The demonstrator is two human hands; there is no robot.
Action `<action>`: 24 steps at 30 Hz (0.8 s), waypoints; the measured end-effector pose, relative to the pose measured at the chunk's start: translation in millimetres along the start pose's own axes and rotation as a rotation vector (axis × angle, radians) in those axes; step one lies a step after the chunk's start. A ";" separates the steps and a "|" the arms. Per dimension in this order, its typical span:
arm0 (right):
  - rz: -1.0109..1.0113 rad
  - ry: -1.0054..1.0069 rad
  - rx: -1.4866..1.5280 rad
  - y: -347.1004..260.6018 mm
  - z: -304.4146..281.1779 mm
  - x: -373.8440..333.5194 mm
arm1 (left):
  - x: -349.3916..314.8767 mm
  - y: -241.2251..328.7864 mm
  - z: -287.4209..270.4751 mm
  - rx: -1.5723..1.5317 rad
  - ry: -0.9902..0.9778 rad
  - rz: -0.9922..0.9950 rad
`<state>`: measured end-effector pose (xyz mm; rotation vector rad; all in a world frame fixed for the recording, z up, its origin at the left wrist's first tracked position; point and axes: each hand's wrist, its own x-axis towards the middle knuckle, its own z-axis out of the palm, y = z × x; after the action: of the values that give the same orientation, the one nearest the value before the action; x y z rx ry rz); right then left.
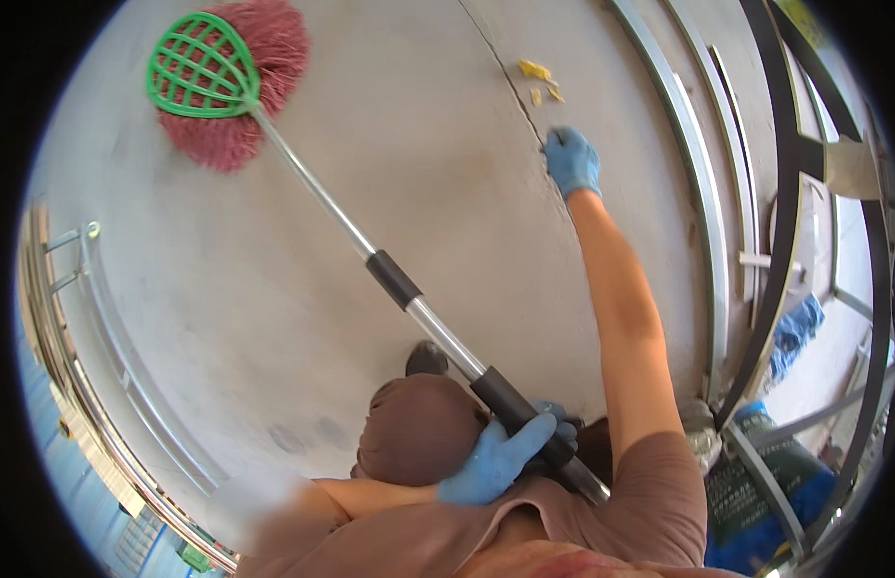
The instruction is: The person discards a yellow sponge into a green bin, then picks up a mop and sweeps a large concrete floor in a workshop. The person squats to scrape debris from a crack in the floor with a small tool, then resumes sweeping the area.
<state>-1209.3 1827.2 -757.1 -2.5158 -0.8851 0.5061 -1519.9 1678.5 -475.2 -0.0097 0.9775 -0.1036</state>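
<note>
A mop with red strands (pixel 279 58) and a green lattice head (pixel 199 67) slants from the far left toward my lap. My gloved left hand (pixel 495 460) is wrapped round the black grip of its metal pole (pixel 317 188). My right arm stretches far forward, and the blue-gloved right hand (pixel 572 162) is low over a crack in the floor. Its fingers are curled closed; what they hold, if anything, I cannot make out. Just beyond that hand lie several yellow scraps (pixel 536 70), apart from it.
Long metal bars (pixel 693 173) lie on the grey floor (pixel 399 125) at the right. Beside them stands a dark-framed rack (pixel 789 289) with a blue cloth (pixel 796 332). A green sack (pixel 770 491) is at the lower right. Metal rails (pixel 129 376) run along the left.
</note>
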 end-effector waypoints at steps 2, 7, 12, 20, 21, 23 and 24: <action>0.082 -0.188 0.216 -13.1 -12.8 -25.9 | -3.1 -4.4 3.5 -0.030 0.081 -0.012; -0.116 -0.825 0.488 -22.9 -70.4 -142.0 | -10.4 -16.0 18.3 -0.028 0.081 0.162; -0.157 -1.348 0.706 -8.1 -186.2 -258.7 | -21.8 -19.8 35.8 -0.156 0.047 0.260; 0.728 -1.641 0.886 -56.1 -305.9 -335.8 | -26.6 -24.0 28.1 -0.200 0.077 0.268; 0.781 -1.644 0.758 -65.0 -314.6 -338.6 | -23.3 -25.0 24.9 -0.098 0.137 0.326; 0.806 -1.513 0.622 -86.1 -324.5 -341.8 | -18.2 -24.6 19.9 0.124 0.227 0.519; 0.810 -1.465 0.582 -95.3 -330.2 -341.8 | -17.3 -22.3 18.9 0.135 0.256 0.550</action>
<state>-1353.0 1582.5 -364.1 -1.5261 0.0883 2.5223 -1515.7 1657.2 -449.1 0.4033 1.1952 0.3428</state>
